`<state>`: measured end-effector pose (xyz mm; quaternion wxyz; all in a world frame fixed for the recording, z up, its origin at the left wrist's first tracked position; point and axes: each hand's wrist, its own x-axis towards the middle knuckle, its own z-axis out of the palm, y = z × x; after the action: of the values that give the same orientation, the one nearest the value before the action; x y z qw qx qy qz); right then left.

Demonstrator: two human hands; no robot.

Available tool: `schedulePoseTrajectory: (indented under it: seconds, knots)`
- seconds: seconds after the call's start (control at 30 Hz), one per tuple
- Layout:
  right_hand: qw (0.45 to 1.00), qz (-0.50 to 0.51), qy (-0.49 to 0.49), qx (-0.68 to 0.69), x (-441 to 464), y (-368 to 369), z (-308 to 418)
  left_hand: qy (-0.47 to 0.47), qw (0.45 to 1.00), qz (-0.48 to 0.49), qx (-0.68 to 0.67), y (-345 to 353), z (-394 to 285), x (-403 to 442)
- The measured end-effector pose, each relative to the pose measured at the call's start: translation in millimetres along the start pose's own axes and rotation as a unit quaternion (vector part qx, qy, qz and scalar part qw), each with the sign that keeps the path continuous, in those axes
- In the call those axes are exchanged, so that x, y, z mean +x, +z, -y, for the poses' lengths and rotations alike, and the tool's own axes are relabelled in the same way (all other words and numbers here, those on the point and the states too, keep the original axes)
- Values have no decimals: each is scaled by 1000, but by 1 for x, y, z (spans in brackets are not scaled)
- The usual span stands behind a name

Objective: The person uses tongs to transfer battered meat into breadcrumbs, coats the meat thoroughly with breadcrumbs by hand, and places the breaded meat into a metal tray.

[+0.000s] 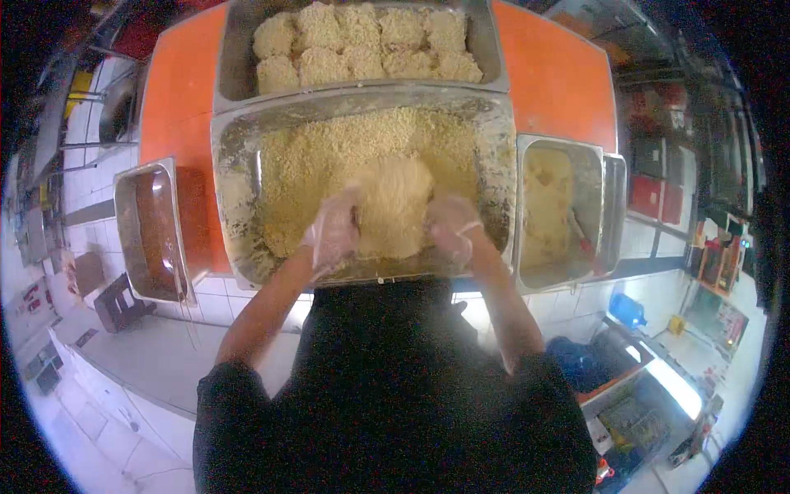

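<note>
A large crumb-coated piece (393,193), smeared by motion, is between my two hands over a metal pan (362,103) of loose crumbs (300,165). My left hand (333,229), in a clear plastic glove, grips its left edge with curled fingers. On the opposite side my right hand (453,226), gloved likewise and blurred, closes on the right edge. The coating hides what is inside the piece. Part of its lower side appears close to the crumbs; whether it touches them I cannot tell.
Behind the pan, a metal tray (234,62) holds several coated pieces (362,37) in two rows. To the right stands a container of pale batter (545,214) with a utensil (580,230). A metal container (148,226) is at the left. Orange counter surfaces (555,66) flank the trays.
</note>
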<state>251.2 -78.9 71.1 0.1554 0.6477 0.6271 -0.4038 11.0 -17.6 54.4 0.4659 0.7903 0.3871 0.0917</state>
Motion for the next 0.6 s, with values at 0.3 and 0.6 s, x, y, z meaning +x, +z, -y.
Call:
schedulePoseTrajectory:
  seconds: [0.3,0.6]
  knots:
    - [868,-450,-118,174,29,-18,12,163,950,-104,246,19,-9,83]
    - [902,-346,-250,55,89,-5,-6,235,954,5,184,58,29,144]
